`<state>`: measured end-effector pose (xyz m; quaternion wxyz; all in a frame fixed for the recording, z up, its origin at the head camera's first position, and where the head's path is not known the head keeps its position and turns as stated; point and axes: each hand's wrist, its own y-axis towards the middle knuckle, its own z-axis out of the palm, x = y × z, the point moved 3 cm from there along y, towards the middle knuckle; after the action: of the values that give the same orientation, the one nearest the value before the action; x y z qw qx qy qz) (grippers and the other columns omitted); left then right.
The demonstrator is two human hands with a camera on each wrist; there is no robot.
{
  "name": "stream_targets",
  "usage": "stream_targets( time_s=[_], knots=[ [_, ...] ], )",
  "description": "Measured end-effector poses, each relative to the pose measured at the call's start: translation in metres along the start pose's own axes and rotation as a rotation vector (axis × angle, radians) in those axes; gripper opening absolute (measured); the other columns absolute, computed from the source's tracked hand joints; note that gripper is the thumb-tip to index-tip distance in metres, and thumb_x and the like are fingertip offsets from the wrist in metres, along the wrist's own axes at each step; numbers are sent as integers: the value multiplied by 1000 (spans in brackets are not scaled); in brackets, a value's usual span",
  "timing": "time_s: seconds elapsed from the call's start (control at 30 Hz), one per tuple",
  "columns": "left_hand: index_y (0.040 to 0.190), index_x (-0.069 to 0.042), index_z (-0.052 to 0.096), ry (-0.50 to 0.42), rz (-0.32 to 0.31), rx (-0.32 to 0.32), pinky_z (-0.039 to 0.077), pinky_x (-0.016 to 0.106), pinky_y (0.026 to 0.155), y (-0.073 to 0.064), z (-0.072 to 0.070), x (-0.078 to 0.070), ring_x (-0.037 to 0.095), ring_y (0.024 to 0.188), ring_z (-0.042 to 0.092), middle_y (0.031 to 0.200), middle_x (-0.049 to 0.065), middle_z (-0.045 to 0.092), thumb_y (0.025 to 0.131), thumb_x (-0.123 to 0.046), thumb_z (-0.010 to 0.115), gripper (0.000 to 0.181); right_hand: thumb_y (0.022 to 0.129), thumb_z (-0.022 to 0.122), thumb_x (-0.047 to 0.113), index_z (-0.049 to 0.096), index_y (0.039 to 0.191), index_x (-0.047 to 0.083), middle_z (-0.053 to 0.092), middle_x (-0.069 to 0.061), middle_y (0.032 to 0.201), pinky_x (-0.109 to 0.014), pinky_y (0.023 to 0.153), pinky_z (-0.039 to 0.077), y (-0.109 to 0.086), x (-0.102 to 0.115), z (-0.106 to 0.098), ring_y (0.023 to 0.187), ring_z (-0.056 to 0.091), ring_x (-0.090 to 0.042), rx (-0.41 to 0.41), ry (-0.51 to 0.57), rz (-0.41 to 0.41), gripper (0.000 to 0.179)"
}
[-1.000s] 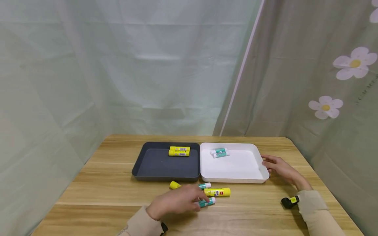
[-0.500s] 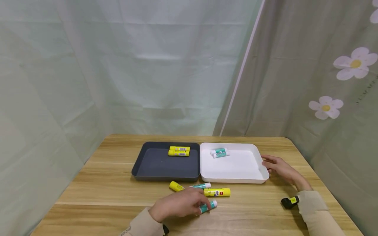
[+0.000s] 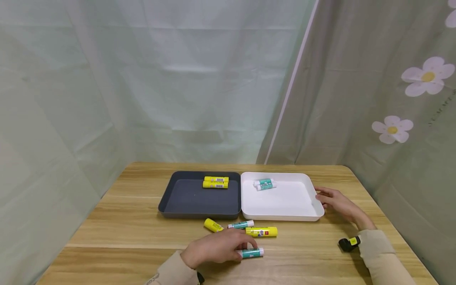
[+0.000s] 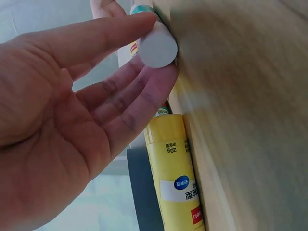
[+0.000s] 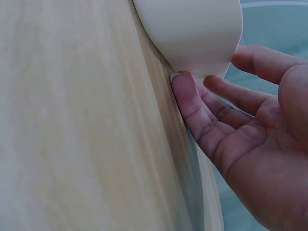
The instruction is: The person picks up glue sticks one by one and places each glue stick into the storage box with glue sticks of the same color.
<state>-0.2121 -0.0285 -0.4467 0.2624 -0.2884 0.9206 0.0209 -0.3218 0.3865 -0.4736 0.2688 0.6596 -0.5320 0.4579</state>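
My left hand (image 3: pixel 219 246) pinches a teal-and-white glue stick (image 3: pixel 252 253) between thumb and fingers, low over the table. Its white end (image 4: pixel 159 50) faces the camera in the left wrist view. Just beyond that hand lie a yellow glue stick (image 3: pixel 261 232), another teal one (image 3: pixel 241 225) and a second yellow one (image 3: pixel 213 225), partly hidden by the hand. My right hand (image 3: pixel 338 205) touches the right side of the white tray (image 3: pixel 285 218) with loosely bent fingers. In the right wrist view, its fingertips (image 5: pixel 183 84) meet the tray's outer wall.
Left of the white tray, and against it, stands a dark grey tray (image 3: pixel 199 216) holding two yellow glue sticks (image 3: pixel 215 185). Two teal-and-white glue sticks (image 3: pixel 266 185) lie in the white tray. Curtains (image 3: pixel 199 99) hang behind the wooden table (image 3: pixel 117 237).
The glue stick at my left hand has come slightly nearer the table's front and turned more sideways. My left hand has shifted a little with it. The right hand has stayed at the tray.
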Motion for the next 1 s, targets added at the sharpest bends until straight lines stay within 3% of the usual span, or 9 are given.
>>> stream_targets(
  time_s=[0.73,1.0],
  knots=[
    [126,-29,75,11,36,-40,48,22,92,-1,-8,-2,0,97,54,113,-17,65,92,-6,71,41,108,58,24,29,157,-13,56,-28,136,-27,83,56,-1,2,0,100,63,-14,2,1,1,68],
    [129,-27,74,-45,33,-66,48,22,92,-1,-12,0,-1,100,54,118,-18,67,94,-7,68,41,108,58,24,29,157,-13,56,-28,137,-27,84,56,0,1,0,102,63,-14,2,-4,-2,68]
  ],
)
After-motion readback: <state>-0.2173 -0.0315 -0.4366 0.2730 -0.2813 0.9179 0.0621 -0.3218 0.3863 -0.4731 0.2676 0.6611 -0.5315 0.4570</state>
